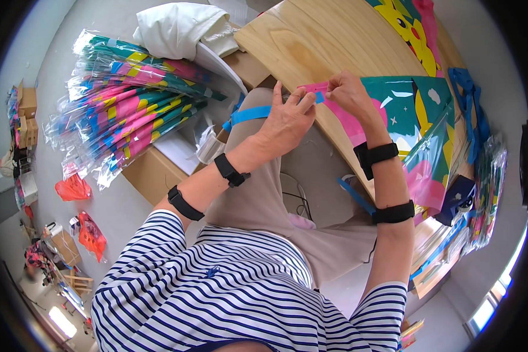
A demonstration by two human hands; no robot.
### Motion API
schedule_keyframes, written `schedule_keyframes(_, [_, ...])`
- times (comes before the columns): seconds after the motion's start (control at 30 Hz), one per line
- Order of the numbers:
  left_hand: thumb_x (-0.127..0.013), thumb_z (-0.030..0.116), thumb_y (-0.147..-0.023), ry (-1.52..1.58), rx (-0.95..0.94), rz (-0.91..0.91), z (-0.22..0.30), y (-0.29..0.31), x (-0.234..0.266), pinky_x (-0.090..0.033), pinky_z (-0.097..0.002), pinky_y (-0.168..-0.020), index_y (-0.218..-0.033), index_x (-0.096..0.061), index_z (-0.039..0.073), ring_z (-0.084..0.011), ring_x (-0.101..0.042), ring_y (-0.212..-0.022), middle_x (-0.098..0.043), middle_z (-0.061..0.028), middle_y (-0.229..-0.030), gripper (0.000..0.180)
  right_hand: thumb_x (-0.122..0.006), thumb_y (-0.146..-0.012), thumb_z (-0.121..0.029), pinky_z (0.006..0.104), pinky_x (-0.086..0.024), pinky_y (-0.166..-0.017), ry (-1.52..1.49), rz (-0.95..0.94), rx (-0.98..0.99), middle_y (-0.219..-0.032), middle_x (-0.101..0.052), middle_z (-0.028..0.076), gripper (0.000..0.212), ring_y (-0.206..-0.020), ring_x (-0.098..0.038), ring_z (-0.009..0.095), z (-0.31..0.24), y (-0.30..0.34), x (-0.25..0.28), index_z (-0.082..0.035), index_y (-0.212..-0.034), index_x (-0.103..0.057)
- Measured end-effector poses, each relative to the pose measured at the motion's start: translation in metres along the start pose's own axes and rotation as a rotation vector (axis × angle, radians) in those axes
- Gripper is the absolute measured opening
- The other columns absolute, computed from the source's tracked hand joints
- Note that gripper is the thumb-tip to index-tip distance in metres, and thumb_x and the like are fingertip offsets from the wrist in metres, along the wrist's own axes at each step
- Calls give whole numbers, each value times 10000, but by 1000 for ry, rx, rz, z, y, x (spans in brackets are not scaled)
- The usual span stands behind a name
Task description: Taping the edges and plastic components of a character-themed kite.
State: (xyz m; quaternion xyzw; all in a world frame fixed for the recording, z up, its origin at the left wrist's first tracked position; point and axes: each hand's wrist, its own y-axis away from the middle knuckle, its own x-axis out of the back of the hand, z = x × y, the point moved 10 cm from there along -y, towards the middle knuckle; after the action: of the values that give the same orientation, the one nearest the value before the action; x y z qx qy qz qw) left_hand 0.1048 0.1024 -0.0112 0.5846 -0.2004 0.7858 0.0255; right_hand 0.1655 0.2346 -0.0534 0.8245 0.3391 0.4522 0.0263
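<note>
A blue ribbon (249,115) runs over my left knee and passes under my left hand (287,120). That hand's index finger points up while its other fingers bend over the ribbon, whose far part shows beyond them. Close to its right, my right hand (351,95) is closed in a pinch at the pink corner of a printed sheet (393,105). The exact grip there is partly hidden by the fingers. The sheet is pink and green with yellow parts and lies on the wooden table (311,41). Both my forearms wear black straps.
Many rolled colourful pieces in clear sleeves (135,100) lie piled on the left, over a cardboard box (152,174). White cloth (182,29) sits behind them. More blue ribbons (469,111) and wrapped pieces (490,193) are at the right. Red bags (91,234) lie on the floor.
</note>
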Motion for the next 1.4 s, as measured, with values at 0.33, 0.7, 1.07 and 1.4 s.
schedule_keyframes(0.33, [-631, 58, -763, -20, -9, -3, 1, -1, 0, -337, -712, -960, -1072, -623, -29, -335, -466, -1219, -442, -108, -1235, 321, -725, -683, -99, 374, -480, -689, 97, 53, 85, -836, -592, 169, 139, -802, -607, 290, -3, -3, -2, 9, -731, -651])
schedule_keyframes(0.7, [-650, 27, -732, -16, 15, -46, 0, -1, 0, -336, -709, -967, -1133, -597, -6, -295, -456, -1253, -477, -40, -1240, 406, -741, -632, -241, 396, -531, -681, 481, 176, -106, -831, -693, 161, 211, -813, -680, 331, -4, 1, 12, -67, -747, -708])
schedule_keyframes(1.07, [-635, 39, -750, -12, -13, -32, 2, -2, 1, -332, -726, -959, -1038, -624, -1, -322, -456, -1234, -484, -56, -1199, 291, -800, -667, -341, 367, -515, -620, 236, 414, -267, -726, -688, 149, 343, -701, -685, 273, 27, 21, 75, -19, -733, -702])
schedule_keyframes(1.4, [-624, 44, -760, -17, -39, 34, 3, -4, 4, -312, -741, -959, -999, -655, 4, -349, -468, -1207, -491, -68, -1190, 244, -826, -619, -359, 404, -531, -660, 9, 296, -345, -805, -702, 161, 350, -773, -691, 322, 25, 31, 21, -65, -774, -717])
